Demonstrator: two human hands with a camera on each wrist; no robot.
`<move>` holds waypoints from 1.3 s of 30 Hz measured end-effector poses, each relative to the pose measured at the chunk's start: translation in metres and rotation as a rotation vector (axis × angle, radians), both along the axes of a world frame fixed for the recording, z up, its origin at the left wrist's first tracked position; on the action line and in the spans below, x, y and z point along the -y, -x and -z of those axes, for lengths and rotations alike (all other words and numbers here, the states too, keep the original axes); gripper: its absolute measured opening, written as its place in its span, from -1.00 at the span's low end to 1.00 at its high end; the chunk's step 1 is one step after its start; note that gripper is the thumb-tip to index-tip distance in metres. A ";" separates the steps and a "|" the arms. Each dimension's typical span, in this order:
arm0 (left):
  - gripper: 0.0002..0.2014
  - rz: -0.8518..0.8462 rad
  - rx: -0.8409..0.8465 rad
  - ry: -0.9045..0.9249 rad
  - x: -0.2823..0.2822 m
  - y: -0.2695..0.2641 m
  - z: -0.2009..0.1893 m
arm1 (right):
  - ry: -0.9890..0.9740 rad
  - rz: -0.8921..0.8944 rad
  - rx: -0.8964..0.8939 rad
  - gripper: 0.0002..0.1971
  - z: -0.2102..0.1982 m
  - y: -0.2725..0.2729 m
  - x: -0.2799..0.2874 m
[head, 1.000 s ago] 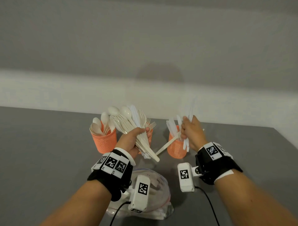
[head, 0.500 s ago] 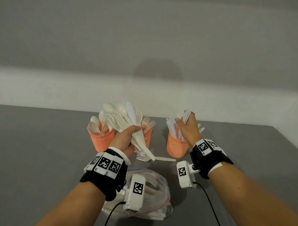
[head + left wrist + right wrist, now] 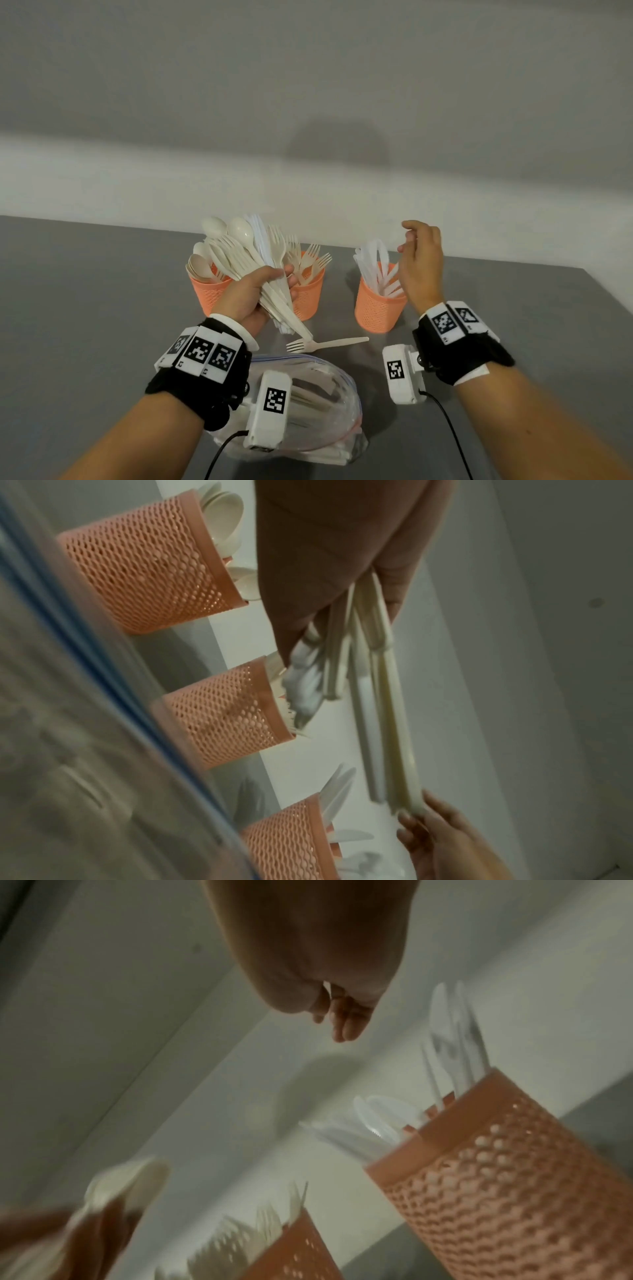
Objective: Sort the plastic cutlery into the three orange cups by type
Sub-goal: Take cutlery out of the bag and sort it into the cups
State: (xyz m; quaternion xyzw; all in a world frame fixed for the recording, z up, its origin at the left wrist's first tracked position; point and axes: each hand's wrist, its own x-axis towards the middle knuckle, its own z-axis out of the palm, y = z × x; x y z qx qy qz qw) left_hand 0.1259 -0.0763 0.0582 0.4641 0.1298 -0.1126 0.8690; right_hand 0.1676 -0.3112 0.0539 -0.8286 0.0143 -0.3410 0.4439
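Observation:
Three orange mesh cups stand in a row on the grey table. The left cup (image 3: 209,294) holds spoons, the middle cup (image 3: 308,294) forks, the right cup (image 3: 376,305) white knives (image 3: 376,263). My left hand (image 3: 253,294) grips a mixed bundle of cutlery (image 3: 250,250), spoons, forks and knives fanned upward in front of the left and middle cups; its handles (image 3: 377,696) hang below the palm. My right hand (image 3: 418,260) hovers above the right cup's far side, fingers loosely curled, holding nothing. A single fork (image 3: 325,343) lies flat on the table before the cups.
A clear zip bag (image 3: 318,411) with more cutlery inside lies at the near edge between my forearms. A pale wall rises behind the table (image 3: 85,308). The table's right edge runs close past the right cup.
My right hand put its knives into the right cup, let go and lifted away empty. A fork dropped onto the table in front of the cups. The left hand kept its bundle.

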 end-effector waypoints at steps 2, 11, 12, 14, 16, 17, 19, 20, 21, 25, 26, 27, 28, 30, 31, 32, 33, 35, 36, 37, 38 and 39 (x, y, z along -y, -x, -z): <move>-0.87 -0.018 -0.006 0.005 -0.001 0.001 0.000 | -0.035 0.016 -0.100 -0.70 -0.003 -0.003 0.007; -0.85 0.022 0.009 0.035 0.006 -0.001 0.000 | 0.201 -0.334 -0.306 -0.82 0.004 0.005 -0.020; -0.86 0.028 0.008 0.030 0.006 0.000 0.000 | 0.227 -0.461 -0.348 -0.83 0.007 0.012 -0.029; -0.84 0.038 0.001 0.027 0.004 0.000 0.000 | 0.441 -0.649 -0.505 -0.83 0.023 0.020 -0.046; -0.83 0.044 -0.005 0.031 0.004 0.000 0.000 | 0.763 -0.679 -0.670 -0.75 0.053 0.019 -0.051; -0.83 0.047 -0.002 0.031 0.003 0.000 0.000 | 0.889 -0.647 -0.734 -0.71 0.068 0.018 -0.051; -0.84 0.046 0.007 0.031 0.002 -0.001 0.002 | 0.989 -0.582 -0.775 -0.72 0.092 0.016 -0.046; -0.84 0.042 0.014 0.032 0.002 -0.001 0.002 | 0.987 -0.556 -0.762 -0.75 0.099 0.016 -0.045; -0.84 0.038 0.019 0.030 0.002 0.000 0.002 | 0.975 -0.542 -0.746 -0.78 0.104 0.017 -0.044; -0.68 0.080 0.048 0.022 0.003 0.002 0.004 | 0.914 -0.565 -0.755 -0.80 0.111 0.024 -0.043; -0.65 0.100 0.045 0.026 0.004 0.002 0.005 | 0.899 -0.582 -0.768 -0.83 0.111 0.027 -0.041; -0.67 0.114 0.039 0.032 0.005 0.002 0.004 | 0.890 -0.610 -0.778 -0.85 0.108 0.030 -0.038; -0.72 0.128 0.031 0.038 0.005 0.003 0.003 | 0.880 -0.638 -0.792 -0.85 0.103 0.032 -0.036; -0.80 0.145 0.026 0.062 0.005 0.003 0.002 | 0.800 -0.663 -0.788 -0.85 0.083 0.036 -0.033; -0.80 0.154 0.032 0.086 0.004 0.003 0.002 | 0.694 -0.650 -0.760 -0.84 0.068 0.038 -0.032; -0.79 0.159 0.035 0.116 0.004 0.004 0.001 | 0.558 -0.623 -0.712 -0.82 0.053 0.041 -0.033; -0.78 0.167 0.045 0.140 0.005 0.005 0.000 | 0.421 -0.589 -0.636 -0.82 0.037 0.043 -0.036; -0.78 0.196 0.059 0.165 0.007 0.006 -0.001 | 0.200 -0.529 -0.461 -0.87 0.008 0.048 -0.046; -0.83 0.190 0.071 0.164 0.008 0.006 0.000 | 0.125 -0.520 -0.396 -0.86 -0.001 0.050 -0.052; -0.88 0.173 0.079 0.157 0.009 0.005 0.001 | 0.072 -0.525 -0.350 -0.85 -0.009 0.052 -0.059; -0.80 0.152 0.087 0.149 0.010 0.004 0.002 | 0.045 -0.531 -0.324 -0.85 -0.013 0.053 -0.066; -0.67 0.139 0.085 0.137 0.011 0.003 0.004 | 0.040 -0.538 -0.316 -0.87 -0.014 0.053 -0.071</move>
